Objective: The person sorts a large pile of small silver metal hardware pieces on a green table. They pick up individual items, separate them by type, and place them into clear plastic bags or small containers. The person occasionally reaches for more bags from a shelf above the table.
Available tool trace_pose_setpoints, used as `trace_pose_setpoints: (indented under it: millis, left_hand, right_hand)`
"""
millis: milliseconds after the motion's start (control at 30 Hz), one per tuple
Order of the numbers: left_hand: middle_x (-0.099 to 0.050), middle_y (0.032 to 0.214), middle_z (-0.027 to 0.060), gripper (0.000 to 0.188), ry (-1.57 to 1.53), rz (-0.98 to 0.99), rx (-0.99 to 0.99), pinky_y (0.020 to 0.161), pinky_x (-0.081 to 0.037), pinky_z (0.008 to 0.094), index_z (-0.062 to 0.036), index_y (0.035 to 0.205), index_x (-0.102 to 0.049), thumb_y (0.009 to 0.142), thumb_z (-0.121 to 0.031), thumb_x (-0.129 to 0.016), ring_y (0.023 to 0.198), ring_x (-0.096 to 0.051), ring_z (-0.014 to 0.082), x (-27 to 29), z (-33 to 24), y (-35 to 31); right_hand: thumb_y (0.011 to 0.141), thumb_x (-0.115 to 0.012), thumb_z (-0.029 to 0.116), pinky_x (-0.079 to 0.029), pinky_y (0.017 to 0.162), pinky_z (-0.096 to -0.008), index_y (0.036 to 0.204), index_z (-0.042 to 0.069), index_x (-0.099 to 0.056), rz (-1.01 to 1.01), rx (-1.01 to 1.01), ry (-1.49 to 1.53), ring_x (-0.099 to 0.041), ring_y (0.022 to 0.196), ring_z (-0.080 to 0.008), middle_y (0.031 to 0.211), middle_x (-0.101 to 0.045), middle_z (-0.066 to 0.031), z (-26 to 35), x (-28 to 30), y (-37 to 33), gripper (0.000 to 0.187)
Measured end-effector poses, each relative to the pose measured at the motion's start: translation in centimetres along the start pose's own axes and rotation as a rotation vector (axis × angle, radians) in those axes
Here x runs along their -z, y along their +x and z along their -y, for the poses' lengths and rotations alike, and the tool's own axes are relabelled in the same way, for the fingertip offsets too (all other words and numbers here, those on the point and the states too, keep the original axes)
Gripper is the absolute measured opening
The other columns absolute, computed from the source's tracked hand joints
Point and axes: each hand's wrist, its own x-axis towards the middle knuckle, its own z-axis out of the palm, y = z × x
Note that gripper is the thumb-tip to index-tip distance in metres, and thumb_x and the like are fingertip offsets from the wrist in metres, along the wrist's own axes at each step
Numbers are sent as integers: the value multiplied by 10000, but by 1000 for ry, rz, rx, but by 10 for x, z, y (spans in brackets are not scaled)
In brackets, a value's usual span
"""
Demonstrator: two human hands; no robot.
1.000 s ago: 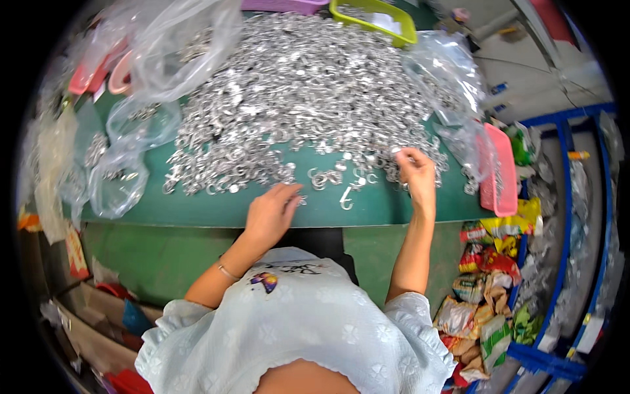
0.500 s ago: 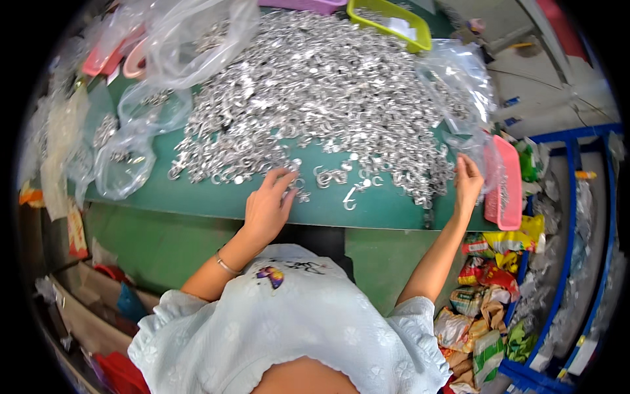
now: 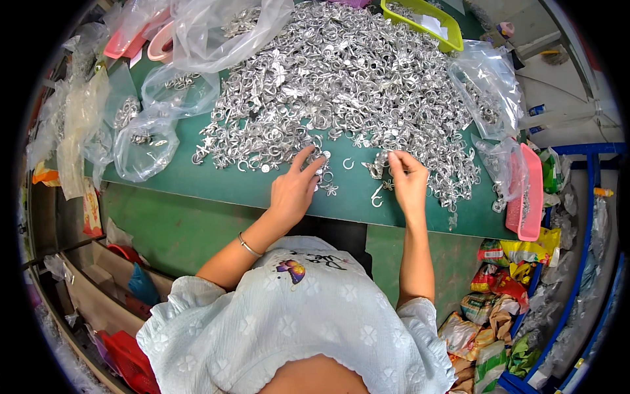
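A large heap of small silvery metal pieces, many ring-shaped, some flower- or disc-shaped, covers the green table. At the heap's near edge is my left hand, its fingers apart and the tips touching loose pieces. To its right, my right hand has thumb and fingers pinched together at a small cluster of pieces; what lies between the tips is too small to make out. A single open ring rests between the hands. Close to my right hand lies a hook-shaped piece.
Clear plastic bags with metal pieces sit on the left. A pink basket stands at the table's right end, beside another clear bag. A yellow-green basket is at the back. Colourful packets and a blue rack are lower right.
My right hand has come left from beside the pink basket to the loose pieces at the heap's near edge. My left hand stays at the heap's edge, its fingers slightly shifted.
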Motion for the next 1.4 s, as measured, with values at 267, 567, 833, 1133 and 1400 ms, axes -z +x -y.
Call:
trace_pose_setpoints:
  millis: [267, 567, 833, 1133, 1400]
  left_hand:
    - [-563, 1157, 48, 130, -140, -78, -73, 533, -469, 327, -81, 903, -643, 774, -58, -638, 596, -594, 233, -23, -6, 25]
    - [-553, 1189, 25, 256, -137, -14, 45, 555, -470, 310, -105, 1016, -622, 771, -32, -632, 591, -579, 214, 7, -12, 5]
    - [-529, 1225, 42, 244, -200, 57, -21, 588, -496, 371, -100, 1029, -607, 790, -55, -600, 641, -618, 268, 1, -12, 4]
    - [-583, 1139, 51, 255, -208, 20, -72, 562, -480, 295, -93, 1023, -621, 780, -17, -621, 633, -602, 221, -6, -15, -2]
    - [-611, 1029, 52, 260, -309, 0, -48, 515, -439, 242, -80, 1037, -619, 786, -13, -623, 552, -535, 156, 9, -13, -4]
  right_hand:
    - [853, -583, 141, -403, 509, -270, 880, -30, -657, -143, -23, -206, -496, 529, -96, 618, -604, -82, -6, 23, 18, 189]
    - [779, -674, 292, -464, 555, -406, 930, 84, -597, 117, -44, -660, -614, 610, -299, 624, -606, -85, 22, 5, -24, 269]
    - [771, -663, 131, -440, 488, -354, 740, 76, -629, -28, 300, -511, -573, 550, -271, 703, -613, -72, 17, 0, -24, 71]
    - [771, -659, 103, -431, 495, -293, 952, 74, -651, -14, 314, -734, -583, 532, -204, 618, -591, -98, 7, 8, 1, 183]
    - [853, -606, 136, -318, 427, -226, 837, 7, -623, 119, -145, 106, -425, 451, -78, 597, -553, -22, 3, 14, 8, 131]
